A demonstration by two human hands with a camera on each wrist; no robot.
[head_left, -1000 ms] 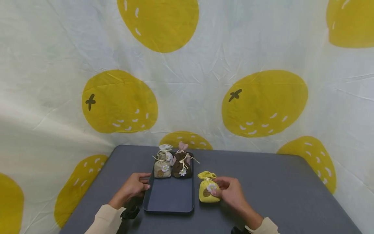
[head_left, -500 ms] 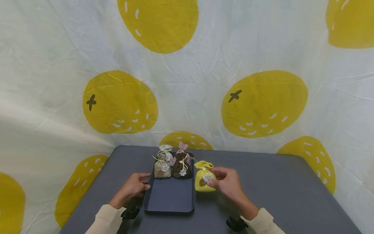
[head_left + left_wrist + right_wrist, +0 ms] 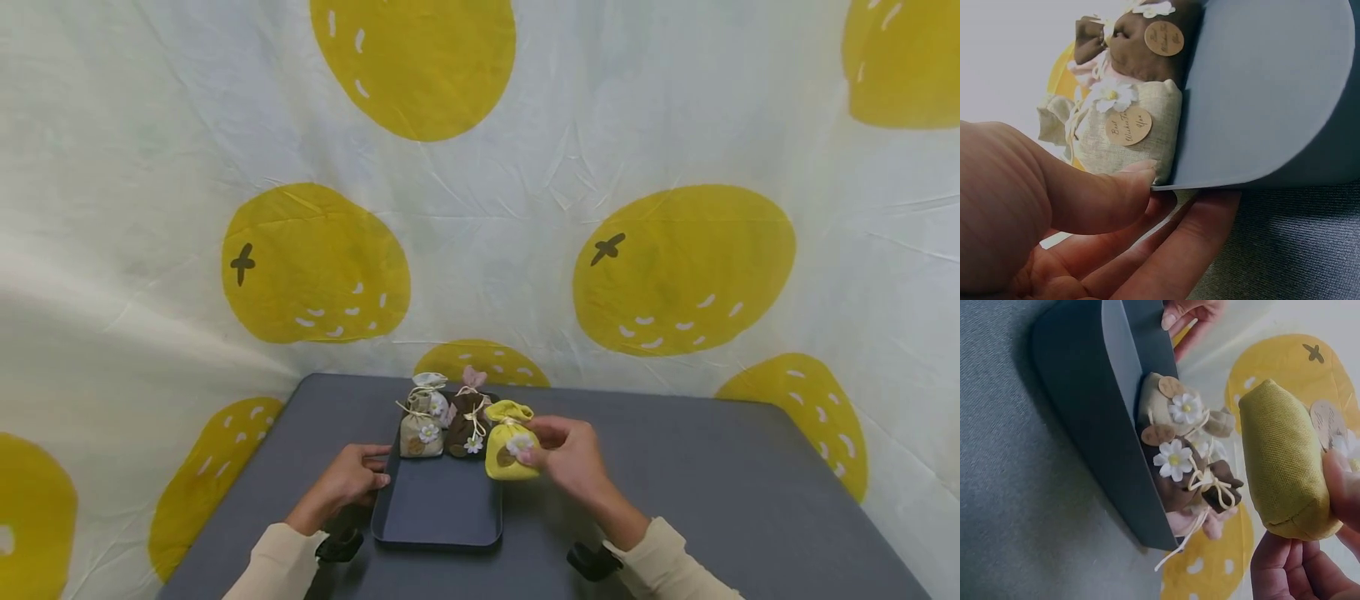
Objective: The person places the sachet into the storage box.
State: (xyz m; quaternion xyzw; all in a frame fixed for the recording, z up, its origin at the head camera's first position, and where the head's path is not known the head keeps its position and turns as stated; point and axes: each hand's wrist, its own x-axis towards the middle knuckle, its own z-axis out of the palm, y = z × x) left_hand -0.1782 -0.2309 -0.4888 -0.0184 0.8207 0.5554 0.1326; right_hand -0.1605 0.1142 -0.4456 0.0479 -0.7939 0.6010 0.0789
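My right hand [image 3: 572, 457] pinches a yellow drawstring pouch [image 3: 512, 446] with a white flower and a round tag. In the head view the pouch overlaps the right rim of the dark tray [image 3: 438, 508]; in the right wrist view the pouch [image 3: 1285, 462] is lifted off the table. At the tray's left rim, my left hand [image 3: 351, 479] grips the edge, thumb over it and fingers beneath, as the left wrist view shows. In the tray's far half stand a beige pouch [image 3: 422, 435], a brown pouch [image 3: 467, 427], a white pouch [image 3: 429, 382] and a pink pouch [image 3: 474, 377], the last two partly hidden.
The tray lies on a dark grey table [image 3: 675, 492]. Behind it hangs a pale cloth [image 3: 510, 250] printed with big yellow fruit. A loose cord from the pouches hangs over the tray's side in the right wrist view.
The yellow pouch has risen off the table and moved left and away from me, to the tray's right rim, in my right hand. My left hand keeps its hold on the tray.
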